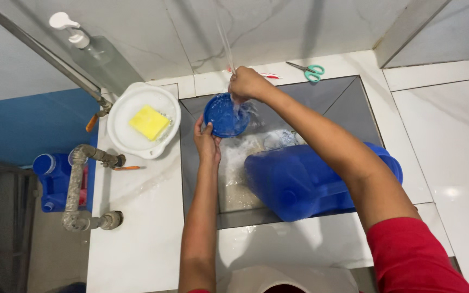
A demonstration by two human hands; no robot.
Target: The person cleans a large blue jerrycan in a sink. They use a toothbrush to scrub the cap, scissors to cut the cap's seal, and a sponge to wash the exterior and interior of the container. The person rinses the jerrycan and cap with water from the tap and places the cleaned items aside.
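Blue lid (225, 115): one, round, held over the back left corner of the sink (348, 100), water running onto it
Left hand (206, 140): gripping the lid's lower left edge, thumb on the rim
Right hand (247, 84): closed in a loose fist at the lid's upper right edge, under the thin stream of water (226, 44)
Blue jug (305, 182): one large one, lying on its side in the sink, over the front right part
Sink contents: the jug, foamy water and something pale behind the jug that I cannot make out
White bowl (127, 111): one, on the counter left of the sink, with one yellow sponge (149, 122) in it
Scissors (309, 69): one pair, green handles, behind the sink
Soap pump (77, 35): one, at the wall
Blue crate (55, 182): one, low on the left beside the pipe (74, 187)
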